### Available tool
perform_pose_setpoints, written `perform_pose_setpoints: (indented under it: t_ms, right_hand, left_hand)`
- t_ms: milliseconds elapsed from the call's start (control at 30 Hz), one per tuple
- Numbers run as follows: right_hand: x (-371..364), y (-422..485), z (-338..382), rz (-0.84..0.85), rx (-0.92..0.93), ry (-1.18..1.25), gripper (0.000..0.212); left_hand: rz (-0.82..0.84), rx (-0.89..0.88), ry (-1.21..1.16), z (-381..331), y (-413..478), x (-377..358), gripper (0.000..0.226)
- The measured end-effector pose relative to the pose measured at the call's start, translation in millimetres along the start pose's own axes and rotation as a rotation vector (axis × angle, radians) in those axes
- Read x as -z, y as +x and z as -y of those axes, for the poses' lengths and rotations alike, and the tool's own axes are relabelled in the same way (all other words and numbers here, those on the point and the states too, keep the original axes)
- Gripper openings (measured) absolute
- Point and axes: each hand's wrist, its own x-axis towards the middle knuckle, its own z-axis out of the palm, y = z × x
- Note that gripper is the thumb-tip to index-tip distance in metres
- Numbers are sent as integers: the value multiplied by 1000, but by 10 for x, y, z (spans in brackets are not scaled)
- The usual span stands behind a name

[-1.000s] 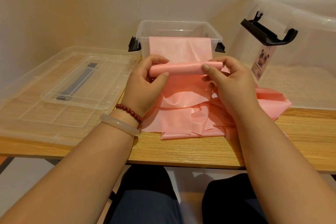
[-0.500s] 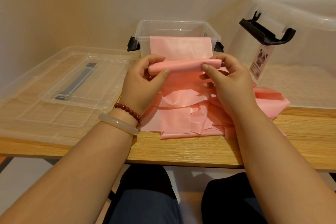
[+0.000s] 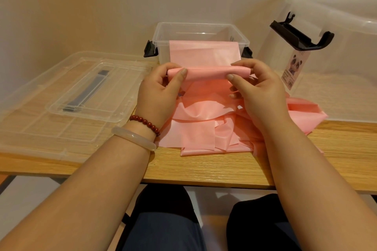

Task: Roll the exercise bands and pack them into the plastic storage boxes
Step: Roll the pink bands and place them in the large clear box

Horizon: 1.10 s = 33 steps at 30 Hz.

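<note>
Left hand (image 3: 158, 91) pinches left end of pink band (image 3: 206, 72) roll, thumb in front, fingers behind; right hand (image 3: 257, 89) mirrors at right end. Roll held above table (image 3: 204, 167), just before small clear box (image 3: 201, 32); loose tail drapes over box rim. Judgement: keep even tension, edges aligned, turn both ends together. Wrists level, forearms converging.

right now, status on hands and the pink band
Left hand and right hand both pinching the pink band roll, one at each end. Far end draped over small clear box rim. Loose band piled on table. Nothing blocking.
</note>
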Motion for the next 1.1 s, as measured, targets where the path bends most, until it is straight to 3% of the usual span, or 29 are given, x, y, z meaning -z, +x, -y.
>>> perform_pose_setpoints:
  t_ms: [100, 233, 500, 700, 967, 1100]
  right_hand:
    - [-3, -4, 0, -7, -4, 6, 15]
    - [-9, -7, 4, -17, -21, 37, 15]
    - [-3, 14, -7, -10, 13, 30, 19]
    - [9, 17, -36, 46, 5, 48, 32]
    - [12, 34, -65, -27, 16, -16, 11]
    - [13, 41, -74, -49, 4, -3, 20]
  left_hand:
    - [-5, -10, 8, -35, -6, 7, 10]
    - [54, -44, 39, -59, -8, 24, 33]
    - [-14, -70, 113, -40, -5, 18, 13]
    - [-43, -71, 112, -56, -14, 2, 14]
    - [-33, -44, 39, -97, -25, 8, 11]
    - [50, -39, 114, -47, 7, 32, 24]
